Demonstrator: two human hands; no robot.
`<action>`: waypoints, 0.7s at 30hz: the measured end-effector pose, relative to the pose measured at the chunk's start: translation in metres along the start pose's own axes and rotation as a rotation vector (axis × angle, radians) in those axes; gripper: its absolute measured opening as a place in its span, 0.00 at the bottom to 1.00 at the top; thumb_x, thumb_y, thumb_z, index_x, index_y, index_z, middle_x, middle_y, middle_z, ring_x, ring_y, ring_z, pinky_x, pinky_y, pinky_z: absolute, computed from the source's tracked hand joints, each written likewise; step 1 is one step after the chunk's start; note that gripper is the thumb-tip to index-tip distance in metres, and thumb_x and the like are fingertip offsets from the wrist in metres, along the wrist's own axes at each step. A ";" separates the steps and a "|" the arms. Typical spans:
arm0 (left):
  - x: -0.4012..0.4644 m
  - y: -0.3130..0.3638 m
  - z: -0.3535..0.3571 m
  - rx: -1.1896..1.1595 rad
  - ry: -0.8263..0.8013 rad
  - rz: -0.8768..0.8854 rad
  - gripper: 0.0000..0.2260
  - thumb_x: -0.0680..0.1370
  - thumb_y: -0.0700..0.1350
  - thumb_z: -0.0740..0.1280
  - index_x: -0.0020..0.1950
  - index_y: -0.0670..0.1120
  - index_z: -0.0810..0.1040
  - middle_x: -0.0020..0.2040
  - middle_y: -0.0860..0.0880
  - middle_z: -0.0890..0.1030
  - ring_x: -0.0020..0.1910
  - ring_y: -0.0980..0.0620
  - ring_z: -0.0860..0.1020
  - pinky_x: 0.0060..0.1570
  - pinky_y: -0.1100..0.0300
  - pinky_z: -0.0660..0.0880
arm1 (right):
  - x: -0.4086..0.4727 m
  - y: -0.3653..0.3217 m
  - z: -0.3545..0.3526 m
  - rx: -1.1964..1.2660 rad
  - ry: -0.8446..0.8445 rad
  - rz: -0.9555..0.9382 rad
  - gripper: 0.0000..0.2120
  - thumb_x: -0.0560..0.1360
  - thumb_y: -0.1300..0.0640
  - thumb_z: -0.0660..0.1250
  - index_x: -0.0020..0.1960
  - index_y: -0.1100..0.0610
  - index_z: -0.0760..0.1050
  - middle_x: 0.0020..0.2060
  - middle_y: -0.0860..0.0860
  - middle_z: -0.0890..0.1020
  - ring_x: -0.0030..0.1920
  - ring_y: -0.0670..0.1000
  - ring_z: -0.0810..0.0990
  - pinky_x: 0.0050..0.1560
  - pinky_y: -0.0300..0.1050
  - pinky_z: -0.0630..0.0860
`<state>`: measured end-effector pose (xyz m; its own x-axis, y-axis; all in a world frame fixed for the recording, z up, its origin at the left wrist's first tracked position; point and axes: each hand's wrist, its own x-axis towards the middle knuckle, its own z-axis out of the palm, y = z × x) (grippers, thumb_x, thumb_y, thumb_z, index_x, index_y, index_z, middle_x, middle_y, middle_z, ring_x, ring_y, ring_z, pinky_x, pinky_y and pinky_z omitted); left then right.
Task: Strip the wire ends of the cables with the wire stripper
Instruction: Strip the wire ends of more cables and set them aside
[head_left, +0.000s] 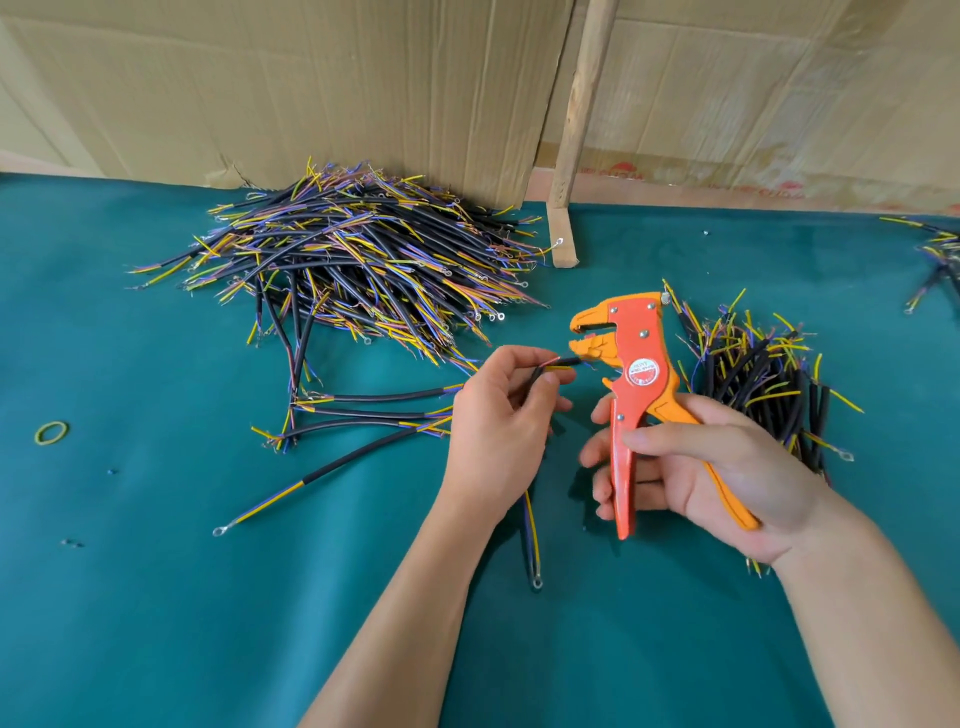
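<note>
Nearest us, our right hand (722, 467) wraps the handles of the orange wire stripper (631, 395), its mouth agape, while our left hand (498, 410) pinches a short black cable (530, 375) whose coloured wire ends (563, 364) sit just at that mouth. To strip cleanly, we judge the ends should seat squarely between the blades before we squeeze. Outward lie loose cables (363, 410), a large heap (358, 249) by the cardboard wall (311, 78), a smaller pile (763, 374) at right; bare green tabletop (156, 597) leaves our forearms room.
</note>
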<state>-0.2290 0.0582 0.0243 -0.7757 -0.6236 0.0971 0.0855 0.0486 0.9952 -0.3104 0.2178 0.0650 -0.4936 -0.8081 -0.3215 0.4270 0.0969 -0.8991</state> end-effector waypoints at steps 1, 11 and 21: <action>0.000 0.000 0.001 0.026 -0.013 0.017 0.05 0.81 0.36 0.65 0.54 0.43 0.78 0.47 0.50 0.87 0.38 0.56 0.83 0.37 0.64 0.76 | 0.002 0.001 0.001 0.020 0.019 -0.042 0.21 0.69 0.62 0.70 0.61 0.66 0.75 0.50 0.68 0.81 0.40 0.66 0.81 0.43 0.60 0.81; -0.002 -0.003 0.003 0.151 -0.042 0.053 0.04 0.81 0.37 0.67 0.53 0.44 0.81 0.45 0.52 0.87 0.39 0.53 0.86 0.44 0.55 0.83 | 0.004 0.002 0.007 0.042 0.072 -0.238 0.20 0.68 0.63 0.71 0.60 0.66 0.81 0.53 0.74 0.76 0.43 0.67 0.82 0.44 0.63 0.81; -0.004 0.002 0.001 0.113 -0.105 0.051 0.08 0.80 0.33 0.65 0.56 0.40 0.80 0.49 0.49 0.87 0.47 0.51 0.86 0.49 0.56 0.83 | 0.003 0.002 0.012 0.039 0.049 -0.212 0.22 0.70 0.64 0.69 0.64 0.61 0.81 0.40 0.64 0.78 0.43 0.65 0.81 0.46 0.62 0.81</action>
<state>-0.2268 0.0615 0.0256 -0.8336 -0.5334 0.1431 0.0607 0.1692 0.9837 -0.3021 0.2080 0.0661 -0.6109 -0.7789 -0.1415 0.3383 -0.0952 -0.9362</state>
